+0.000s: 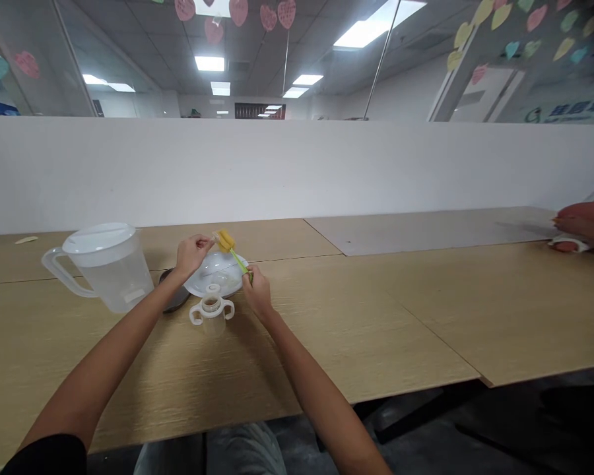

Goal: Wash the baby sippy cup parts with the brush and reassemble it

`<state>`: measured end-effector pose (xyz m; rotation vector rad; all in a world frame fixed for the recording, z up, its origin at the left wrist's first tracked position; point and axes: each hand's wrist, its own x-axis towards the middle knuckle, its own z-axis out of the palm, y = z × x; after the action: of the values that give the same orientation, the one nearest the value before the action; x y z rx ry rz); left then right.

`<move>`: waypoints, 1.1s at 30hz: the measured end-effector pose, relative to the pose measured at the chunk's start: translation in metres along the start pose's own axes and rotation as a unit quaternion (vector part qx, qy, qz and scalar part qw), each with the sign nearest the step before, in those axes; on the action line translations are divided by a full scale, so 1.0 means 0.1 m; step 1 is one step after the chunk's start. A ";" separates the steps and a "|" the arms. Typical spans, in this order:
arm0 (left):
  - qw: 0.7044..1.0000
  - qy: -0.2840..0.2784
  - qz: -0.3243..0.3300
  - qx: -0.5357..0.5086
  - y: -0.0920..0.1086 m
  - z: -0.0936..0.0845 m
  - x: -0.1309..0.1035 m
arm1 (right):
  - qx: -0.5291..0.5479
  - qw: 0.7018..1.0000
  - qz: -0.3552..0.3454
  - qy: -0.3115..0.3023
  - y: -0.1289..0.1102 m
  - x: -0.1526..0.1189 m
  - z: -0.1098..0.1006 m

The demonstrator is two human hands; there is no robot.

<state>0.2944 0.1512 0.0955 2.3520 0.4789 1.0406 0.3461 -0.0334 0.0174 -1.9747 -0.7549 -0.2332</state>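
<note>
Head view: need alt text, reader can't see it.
A person's right hand holds a yellow-headed brush near a pale bowl; the left hand pinches a small translucent piece at its head. A two-handled cup stands nearer, a lidded pitcher left.

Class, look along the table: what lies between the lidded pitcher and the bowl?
In the head view, a dark object lies between the pitcher and the bowl, partly hidden by the left forearm.
</note>
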 end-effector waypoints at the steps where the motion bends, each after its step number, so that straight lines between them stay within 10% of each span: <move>1: 1.000 -0.001 -0.002 -0.011 0.01 0.00 0.00 | 0.003 1.000 -0.002 0.004 0.00 -0.01 0.00; 14: 0.988 -0.081 -0.047 -0.123 0.09 -0.04 0.05 | -0.011 0.998 -0.057 0.016 0.03 -0.05 0.03; 20: 0.988 -0.071 0.051 0.130 0.17 -0.14 0.00 | -0.053 0.996 -0.073 -0.019 0.00 -0.09 0.07; 26: 0.904 -0.122 0.205 0.354 0.42 -0.18 -0.07 | -0.094 0.991 -0.082 -0.049 -0.07 -0.12 0.08; 33: 0.927 -0.056 0.155 0.336 0.45 -0.31 -0.05 | -0.073 0.997 -0.013 -0.001 -0.02 -0.03 -0.04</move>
<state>0.2728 0.1225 0.1366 3.1625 0.4848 0.9693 0.3433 -0.0374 0.0202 -2.1050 -0.7840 -0.3089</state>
